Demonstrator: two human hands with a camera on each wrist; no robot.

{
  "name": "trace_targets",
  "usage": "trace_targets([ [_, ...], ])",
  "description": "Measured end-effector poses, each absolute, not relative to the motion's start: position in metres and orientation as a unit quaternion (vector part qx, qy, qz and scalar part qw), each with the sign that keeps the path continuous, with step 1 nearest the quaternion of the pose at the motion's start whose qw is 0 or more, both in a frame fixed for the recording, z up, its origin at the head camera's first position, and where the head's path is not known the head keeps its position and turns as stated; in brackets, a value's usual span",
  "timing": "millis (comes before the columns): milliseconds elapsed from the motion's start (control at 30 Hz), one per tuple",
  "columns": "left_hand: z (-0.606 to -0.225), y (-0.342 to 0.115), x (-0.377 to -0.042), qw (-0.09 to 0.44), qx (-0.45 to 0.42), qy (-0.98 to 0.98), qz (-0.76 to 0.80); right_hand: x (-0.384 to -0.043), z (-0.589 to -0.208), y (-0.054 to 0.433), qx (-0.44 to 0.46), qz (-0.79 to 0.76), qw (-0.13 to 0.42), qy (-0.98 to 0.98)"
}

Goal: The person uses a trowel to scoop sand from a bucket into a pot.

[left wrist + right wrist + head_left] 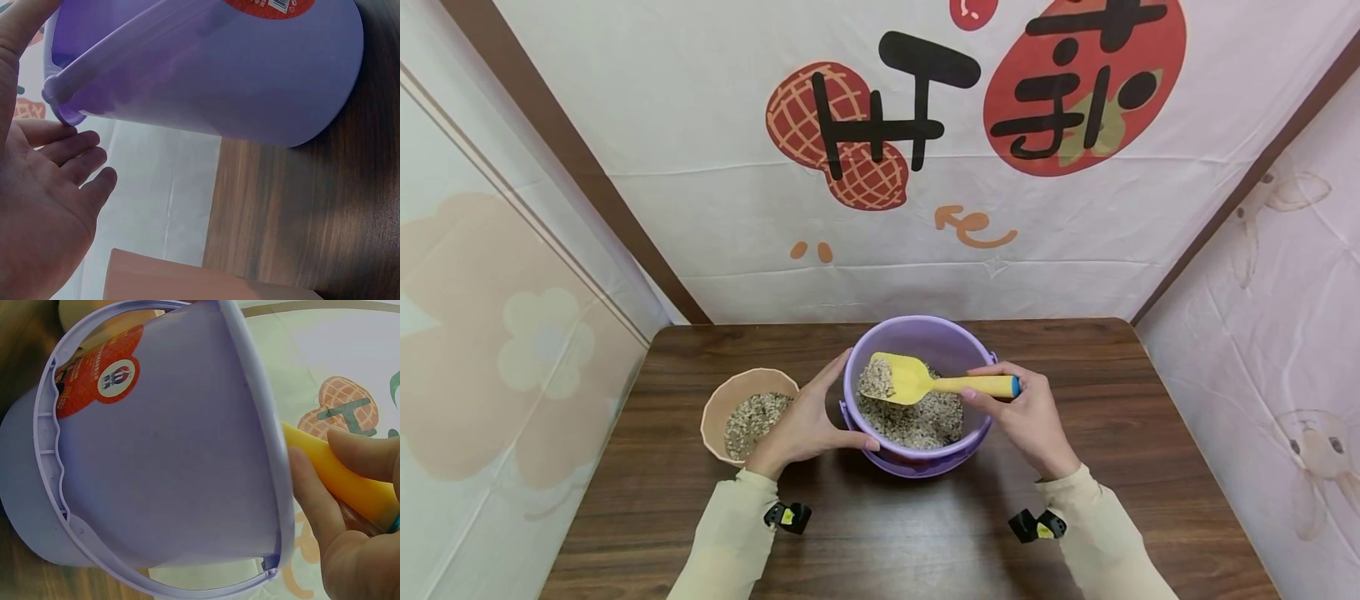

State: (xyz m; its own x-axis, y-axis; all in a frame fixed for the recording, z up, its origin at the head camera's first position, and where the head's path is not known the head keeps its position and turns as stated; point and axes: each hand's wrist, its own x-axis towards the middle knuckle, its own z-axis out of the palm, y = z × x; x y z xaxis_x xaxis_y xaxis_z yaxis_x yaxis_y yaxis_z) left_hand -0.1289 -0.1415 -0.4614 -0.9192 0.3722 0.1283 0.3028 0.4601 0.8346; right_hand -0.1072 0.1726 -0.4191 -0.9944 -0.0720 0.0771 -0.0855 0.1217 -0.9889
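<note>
A purple bucket (958,342) stands on the table with grey-beige grit (925,421) inside, its exact kind unclear. My right hand (1026,417) grips the yellow handle of a toy shovel (912,380) with a blue end. The shovel's blade lies over the bucket's opening and carries a small heap of the grit. On the bucket's left side, my left hand (808,421) holds the rim, thumb at the front and fingers along the outer edge. In the left wrist view, the fingers (69,147) bend slightly at the rim of the bucket (206,75).
Left of the bucket sits a peach bowl (715,417) holding similar grit, partly hidden behind my left hand. The bucket's handle (47,434) hangs down its near side. Behind the wooden table (1060,350) hangs a printed white cloth (700,192).
</note>
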Motion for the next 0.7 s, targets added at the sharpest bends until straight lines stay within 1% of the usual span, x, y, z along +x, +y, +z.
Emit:
trace_targets([
  [467, -0.462, -0.142, -0.128, 0.04, 0.191, 0.855, 0.481, -0.1, -0.409, 0.18, 0.046, 0.703, 0.023, -0.709],
  [700, -0.461, -0.141, -0.128, 0.036, 0.194, 0.853, 0.483, -0.098, -0.401, 0.185, 0.031, 0.695, 0.045, -0.717],
])
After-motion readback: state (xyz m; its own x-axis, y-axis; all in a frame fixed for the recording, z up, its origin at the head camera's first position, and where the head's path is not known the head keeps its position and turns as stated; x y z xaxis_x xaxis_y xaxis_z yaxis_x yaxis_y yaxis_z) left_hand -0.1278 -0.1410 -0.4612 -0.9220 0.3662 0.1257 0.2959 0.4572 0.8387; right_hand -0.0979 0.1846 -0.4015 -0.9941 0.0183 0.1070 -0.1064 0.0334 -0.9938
